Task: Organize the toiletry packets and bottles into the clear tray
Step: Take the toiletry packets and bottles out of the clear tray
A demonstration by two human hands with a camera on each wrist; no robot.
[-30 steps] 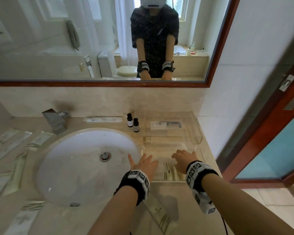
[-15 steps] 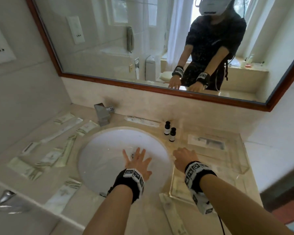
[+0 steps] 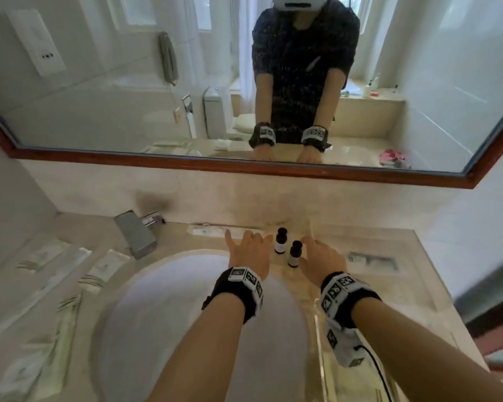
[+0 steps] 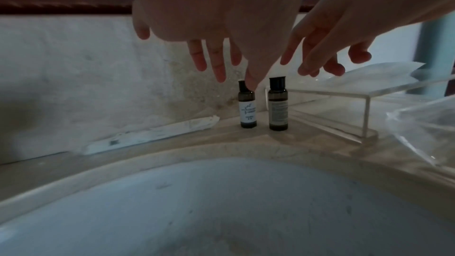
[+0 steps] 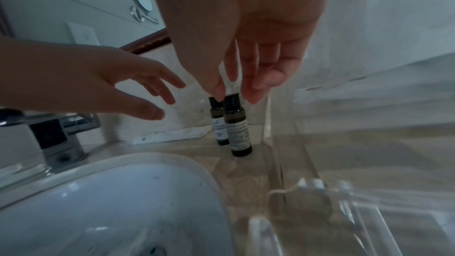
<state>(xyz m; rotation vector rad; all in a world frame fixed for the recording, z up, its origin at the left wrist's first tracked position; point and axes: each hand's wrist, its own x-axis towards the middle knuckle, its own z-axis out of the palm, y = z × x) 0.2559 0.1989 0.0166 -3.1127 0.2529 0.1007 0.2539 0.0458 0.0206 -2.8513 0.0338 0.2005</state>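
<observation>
Two small dark bottles stand upright on the counter behind the sink, a labelled one (image 3: pixel 280 241) (image 4: pixel 247 110) (image 5: pixel 218 124) and a second (image 3: pixel 295 254) (image 4: pixel 278 110) (image 5: pixel 238 129) beside the clear tray (image 3: pixel 317 314) (image 4: pixel 344 92) (image 5: pixel 270 124). My left hand (image 3: pixel 246 249) (image 4: pixel 221 59) (image 5: pixel 138 89) hovers with spread fingers just left of the labelled bottle. Above the second bottle's cap my right hand (image 3: pixel 317 255) (image 4: pixel 320 55) (image 5: pixel 236 77) hangs with straight fingers. Neither holds anything. A packet (image 3: pixel 372 261) lies in the tray.
Several white toiletry packets (image 3: pixel 108 268) lie on the counter left of the white sink (image 3: pixel 201 329). A long packet (image 3: pixel 212 230) lies against the back wall. The square faucet (image 3: pixel 137 233) stands at back left. A mirror hangs above.
Both hands have moved from the tray's front and the sink basin forward to the two bottles at the back. My head view has swung back toward the centre.
</observation>
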